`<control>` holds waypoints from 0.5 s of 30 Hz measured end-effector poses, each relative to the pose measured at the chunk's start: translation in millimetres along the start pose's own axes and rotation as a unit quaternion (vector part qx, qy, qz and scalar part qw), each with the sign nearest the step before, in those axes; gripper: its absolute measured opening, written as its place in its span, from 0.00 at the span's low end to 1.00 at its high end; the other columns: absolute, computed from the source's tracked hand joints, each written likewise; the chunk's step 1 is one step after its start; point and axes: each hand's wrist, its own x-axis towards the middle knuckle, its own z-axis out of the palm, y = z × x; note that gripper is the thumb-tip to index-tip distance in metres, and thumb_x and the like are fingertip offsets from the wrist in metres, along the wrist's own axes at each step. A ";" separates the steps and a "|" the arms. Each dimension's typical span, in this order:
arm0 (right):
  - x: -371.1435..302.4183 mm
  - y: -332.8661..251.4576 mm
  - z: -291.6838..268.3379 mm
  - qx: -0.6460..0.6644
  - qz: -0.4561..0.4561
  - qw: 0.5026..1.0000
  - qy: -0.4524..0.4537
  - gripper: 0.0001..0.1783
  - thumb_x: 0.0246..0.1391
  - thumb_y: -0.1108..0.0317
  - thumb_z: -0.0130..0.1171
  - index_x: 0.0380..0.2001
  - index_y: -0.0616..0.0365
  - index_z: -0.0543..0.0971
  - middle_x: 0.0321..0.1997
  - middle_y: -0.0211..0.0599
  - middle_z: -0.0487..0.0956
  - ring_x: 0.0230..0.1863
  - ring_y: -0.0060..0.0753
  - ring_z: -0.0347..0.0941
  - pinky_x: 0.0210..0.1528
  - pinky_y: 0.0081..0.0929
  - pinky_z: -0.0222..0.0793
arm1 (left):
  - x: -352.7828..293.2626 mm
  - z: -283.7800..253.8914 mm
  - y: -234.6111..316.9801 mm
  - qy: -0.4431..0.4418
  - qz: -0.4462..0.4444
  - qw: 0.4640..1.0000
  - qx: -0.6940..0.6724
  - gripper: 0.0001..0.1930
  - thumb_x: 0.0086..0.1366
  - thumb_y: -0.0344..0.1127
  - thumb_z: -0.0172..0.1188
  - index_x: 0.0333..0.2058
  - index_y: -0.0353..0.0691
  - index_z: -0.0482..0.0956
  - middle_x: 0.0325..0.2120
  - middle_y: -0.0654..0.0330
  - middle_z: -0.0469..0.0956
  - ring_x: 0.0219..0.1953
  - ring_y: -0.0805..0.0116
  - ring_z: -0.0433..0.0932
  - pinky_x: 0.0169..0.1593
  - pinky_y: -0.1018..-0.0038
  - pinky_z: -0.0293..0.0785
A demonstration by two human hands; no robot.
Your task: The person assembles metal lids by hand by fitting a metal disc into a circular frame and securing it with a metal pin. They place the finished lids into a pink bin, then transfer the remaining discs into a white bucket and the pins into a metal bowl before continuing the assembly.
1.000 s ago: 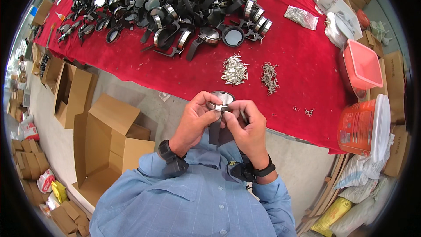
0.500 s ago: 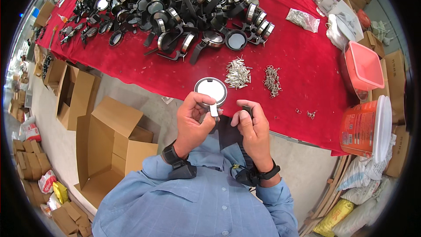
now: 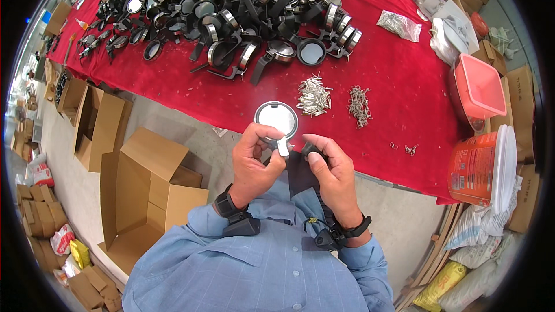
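My left hand point(image 3: 254, 157) is closed on a round lid-like part point(image 3: 276, 117) with a black rim and a bright, shiny face. A small silver tab point(image 3: 282, 147) shows beside its thumb, with a thin metal pin end sticking out toward the right. Close by, my right hand point(image 3: 334, 174) pinches a small dark piece point(image 3: 310, 149) between thumb and fingers; its kind cannot be made out. The two hands are slightly apart, just off the table's near edge. Beyond them lie a heap of silver pins point(image 3: 314, 97) and a heap of small metal clips or springs point(image 3: 359, 107).
A big pile of similar black and silver round parts point(image 3: 248, 23) covers the far red cloth point(image 3: 231, 98). At right stand a pink basin point(image 3: 480, 89) and an orange bucket point(image 3: 475, 167). A bag of metal pieces point(image 3: 399, 26) lies far right. Open cardboard boxes point(image 3: 147, 196) stand left.
My right hand has shifted left with the dark piece, turning it and bringing it closer to the round part. My left hand has moved only slightly.
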 end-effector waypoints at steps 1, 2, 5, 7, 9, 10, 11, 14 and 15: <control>-0.2 0.5 0.3 0.000 0.000 1.000 -0.001 0.17 0.64 0.72 0.54 0.55 0.64 0.77 0.40 0.31 0.80 0.43 0.21 0.74 0.49 0.22 0.70 | -0.3 -0.1 0.4 0.001 0.000 1.000 0.000 0.14 0.62 0.16 0.51 0.46 0.34 0.70 0.39 0.56 0.78 0.39 0.72 0.84 0.45 0.75 0.84; -0.7 2.0 -0.5 0.006 0.006 1.000 -0.001 0.17 0.64 0.72 0.56 0.55 0.64 0.77 0.38 0.30 0.80 0.40 0.19 0.73 0.46 0.21 0.70 | -0.3 0.7 0.5 0.000 0.000 1.000 0.004 0.14 0.62 0.16 0.51 0.46 0.34 0.70 0.39 0.56 0.78 0.39 0.72 0.84 0.45 0.75 0.84; -2.0 7.1 -2.7 0.032 0.025 0.999 -0.004 0.15 0.64 0.72 0.57 0.53 0.64 0.78 0.36 0.29 0.80 0.36 0.17 0.73 0.40 0.19 0.69 | -0.6 1.8 0.2 -0.001 0.001 1.000 0.015 0.15 0.61 0.16 0.51 0.46 0.34 0.70 0.39 0.56 0.78 0.39 0.72 0.84 0.45 0.75 0.84; -2.2 7.2 -2.8 0.052 0.038 0.998 -0.007 0.14 0.65 0.73 0.57 0.52 0.64 0.77 0.35 0.29 0.80 0.34 0.16 0.73 0.38 0.17 0.69 | -1.0 1.7 -0.6 -0.002 0.002 1.000 0.021 0.15 0.61 0.15 0.51 0.46 0.34 0.70 0.39 0.56 0.78 0.39 0.72 0.84 0.45 0.76 0.83; -2.0 5.6 -2.4 0.103 0.062 0.993 -0.016 0.11 0.65 0.73 0.56 0.48 0.65 0.76 0.34 0.30 0.81 0.31 0.15 0.72 0.33 0.17 0.67 | -1.9 1.3 -2.8 -0.005 0.010 0.999 0.040 0.15 0.60 0.15 0.52 0.46 0.34 0.71 0.39 0.57 0.78 0.39 0.72 0.84 0.45 0.76 0.83; -2.2 5.7 -2.8 0.103 0.061 0.993 -0.016 0.11 0.65 0.73 0.56 0.48 0.65 0.76 0.34 0.30 0.81 0.31 0.15 0.72 0.33 0.17 0.67 | -2.1 2.0 -2.1 -0.006 0.010 0.999 0.041 0.15 0.60 0.15 0.52 0.46 0.34 0.71 0.39 0.57 0.78 0.39 0.72 0.84 0.45 0.76 0.83; -2.6 6.0 -3.3 0.092 0.061 0.994 -0.023 0.10 0.66 0.72 0.55 0.47 0.65 0.75 0.34 0.31 0.81 0.30 0.16 0.72 0.33 0.18 0.68 | -2.4 3.1 -0.5 -0.005 0.013 0.999 0.046 0.15 0.60 0.15 0.52 0.46 0.34 0.71 0.39 0.57 0.78 0.39 0.72 0.84 0.44 0.76 0.83; -4.3 9.2 -2.9 0.043 0.043 0.998 -0.017 0.09 0.67 0.71 0.55 0.46 0.64 0.74 0.33 0.35 0.80 0.29 0.18 0.72 0.33 0.20 0.68 | -4.0 7.8 2.3 0.007 0.013 0.999 0.046 0.16 0.57 0.16 0.55 0.45 0.34 0.73 0.39 0.58 0.79 0.39 0.74 0.82 0.44 0.77 0.79; -4.7 10.0 -2.5 0.003 0.026 1.000 -0.005 0.10 0.67 0.69 0.55 0.46 0.64 0.73 0.32 0.36 0.80 0.29 0.19 0.72 0.32 0.21 0.68 | -4.1 9.2 3.2 0.020 0.009 0.999 0.040 0.17 0.55 0.17 0.58 0.44 0.34 0.75 0.38 0.59 0.79 0.38 0.75 0.81 0.44 0.77 0.76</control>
